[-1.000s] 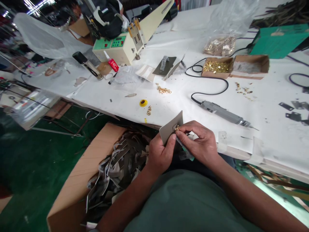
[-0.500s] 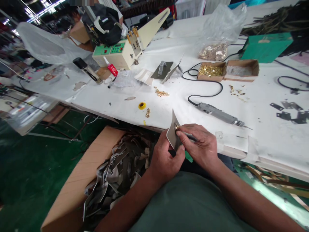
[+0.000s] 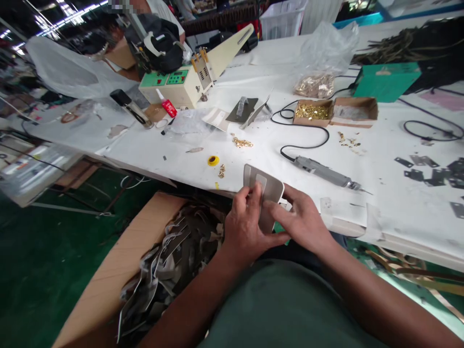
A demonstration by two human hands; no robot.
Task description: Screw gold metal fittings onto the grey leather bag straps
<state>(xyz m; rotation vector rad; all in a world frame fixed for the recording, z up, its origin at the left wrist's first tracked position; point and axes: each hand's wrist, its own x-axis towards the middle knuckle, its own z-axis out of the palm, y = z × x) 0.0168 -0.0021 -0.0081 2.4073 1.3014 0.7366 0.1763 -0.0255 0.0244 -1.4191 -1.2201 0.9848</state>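
A grey leather piece with a small raised tab on its face is held flat between both hands, at the near edge of the white table. My left hand grips its left side, thumb and fingers pressed on the tab. My right hand closes on its right and lower edge from beneath. Below my left arm stands an open cardboard box full of similar grey and dark leather pieces.
On the table lie a grey electric hand tool with black cord, a small box of brass fittings, loose brass bits, a yellow ring, a cream machine, a green box and dark metal plates.
The leather piece has turned from edge-on to flat, face up. My right hand has dropped from pinching a brass fitting at its top to holding its right side. My left thumb moved onto the tab.
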